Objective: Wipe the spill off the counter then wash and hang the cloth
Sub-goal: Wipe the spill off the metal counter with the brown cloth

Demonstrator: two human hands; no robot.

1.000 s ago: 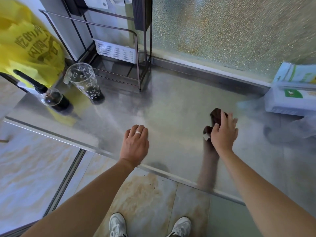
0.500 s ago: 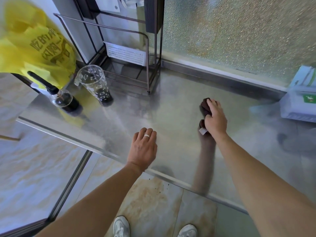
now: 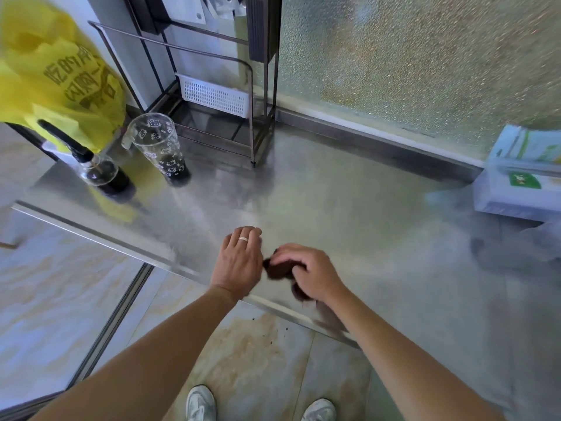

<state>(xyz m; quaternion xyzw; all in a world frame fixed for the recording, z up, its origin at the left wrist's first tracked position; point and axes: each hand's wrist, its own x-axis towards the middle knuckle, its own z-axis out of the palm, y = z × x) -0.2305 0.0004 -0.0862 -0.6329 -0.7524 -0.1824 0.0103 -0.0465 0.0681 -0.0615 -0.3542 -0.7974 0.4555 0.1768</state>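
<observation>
While bunched: cloth (image 3: 277, 268) under right hand (image 3: 312, 273).

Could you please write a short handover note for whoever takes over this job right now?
Right hand: closed on the dark cloth, pressing it on the steel counter near the front edge.
Left hand: open, flat on the counter beside the cloth, holding nothing.
Cup and bottle stand at the far left, untouched.
Done: no spill shows on the counter.
Left: finish wiping, wash the cloth, hang it. No sink in view.
</observation>
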